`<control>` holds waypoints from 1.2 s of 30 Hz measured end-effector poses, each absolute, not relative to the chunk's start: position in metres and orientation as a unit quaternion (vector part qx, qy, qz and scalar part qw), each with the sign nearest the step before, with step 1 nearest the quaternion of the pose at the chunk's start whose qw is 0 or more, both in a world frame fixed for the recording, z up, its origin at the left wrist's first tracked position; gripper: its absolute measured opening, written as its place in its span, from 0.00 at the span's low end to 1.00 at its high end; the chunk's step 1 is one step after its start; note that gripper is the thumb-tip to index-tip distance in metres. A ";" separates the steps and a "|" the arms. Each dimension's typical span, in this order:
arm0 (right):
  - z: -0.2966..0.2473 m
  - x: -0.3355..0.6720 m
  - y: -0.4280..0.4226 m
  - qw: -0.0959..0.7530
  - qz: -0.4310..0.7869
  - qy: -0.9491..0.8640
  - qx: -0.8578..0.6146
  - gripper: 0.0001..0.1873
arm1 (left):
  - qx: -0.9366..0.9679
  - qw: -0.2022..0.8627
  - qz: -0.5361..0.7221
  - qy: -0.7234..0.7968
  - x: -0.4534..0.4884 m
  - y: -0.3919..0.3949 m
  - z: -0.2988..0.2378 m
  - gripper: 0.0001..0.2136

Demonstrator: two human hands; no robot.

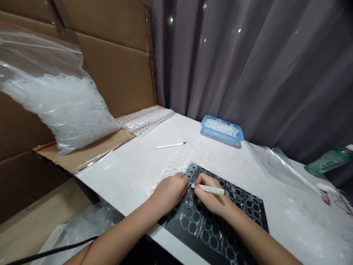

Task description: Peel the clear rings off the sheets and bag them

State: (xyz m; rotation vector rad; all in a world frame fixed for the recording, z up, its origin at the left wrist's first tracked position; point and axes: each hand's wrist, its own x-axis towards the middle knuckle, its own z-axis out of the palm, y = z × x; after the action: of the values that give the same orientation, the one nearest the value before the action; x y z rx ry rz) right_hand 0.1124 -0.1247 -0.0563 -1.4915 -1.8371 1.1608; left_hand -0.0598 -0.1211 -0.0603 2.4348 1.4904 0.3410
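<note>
Firstly, a grey curtain, hung behind; beside it, a cardboard wall. Item: one white tabletop. Item: one zip bag, packed with pale pieces, at left, well apart from the hands. Item: one black board, bearing clear ringed film, at the near edge. Work on the film appeared mid-course: many ringed circles remained on it; how many were finished or left could not be told. Item: one green bottle, on its side, far right. Item: one blue basket, part-filled with clear rings, clear of the work. Item: left hand, fingers curled together at the film; any grip hidden, the hands obscuring the working spot. Item: right hand, fingers clamped on a pale pen-like tool. Lastly, a slim white tool, lying unheld beyond.
</note>
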 end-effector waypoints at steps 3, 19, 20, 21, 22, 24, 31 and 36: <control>-0.049 0.111 -0.110 0.225 0.364 -0.721 -0.544 0.04 | 0.820 0.190 0.193 0.505 -0.067 -0.121 -0.054 0.10; -0.088 0.114 -0.085 0.344 0.517 -0.579 -0.528 0.05 | 0.771 0.175 0.448 0.417 -0.073 0.006 0.048 0.08; -0.089 0.114 -0.085 0.339 0.512 -0.586 -0.529 0.05 | 0.816 0.211 0.378 0.383 -0.073 0.009 0.042 0.09; -0.089 0.113 -0.086 0.335 0.500 -0.596 -0.532 0.05 | 0.858 0.248 0.291 0.342 -0.073 0.009 0.033 0.10; -0.088 0.112 -0.086 0.331 0.485 -0.607 -0.536 0.05 | 0.889 0.285 0.202 0.297 -0.073 0.006 0.023 0.09; -0.083 0.111 -0.085 0.318 0.454 -0.625 -0.550 0.05 | 0.918 0.330 0.066 0.209 -0.073 -0.004 0.001 0.08; -0.065 0.110 -0.080 0.255 0.428 -0.658 -0.564 0.07 | 0.943 0.208 -0.005 0.260 -0.065 -0.034 -0.043 0.02; -0.066 0.111 -0.079 0.236 0.433 -0.668 -0.557 0.07 | 0.923 0.284 0.062 0.252 -0.077 -0.027 -0.025 0.04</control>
State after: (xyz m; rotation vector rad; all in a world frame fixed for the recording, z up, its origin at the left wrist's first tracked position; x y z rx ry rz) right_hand 0.1108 -0.0793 -0.0660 -1.5263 -1.8326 1.1872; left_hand -0.0768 -0.0269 -0.0245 2.4702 0.6733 0.1658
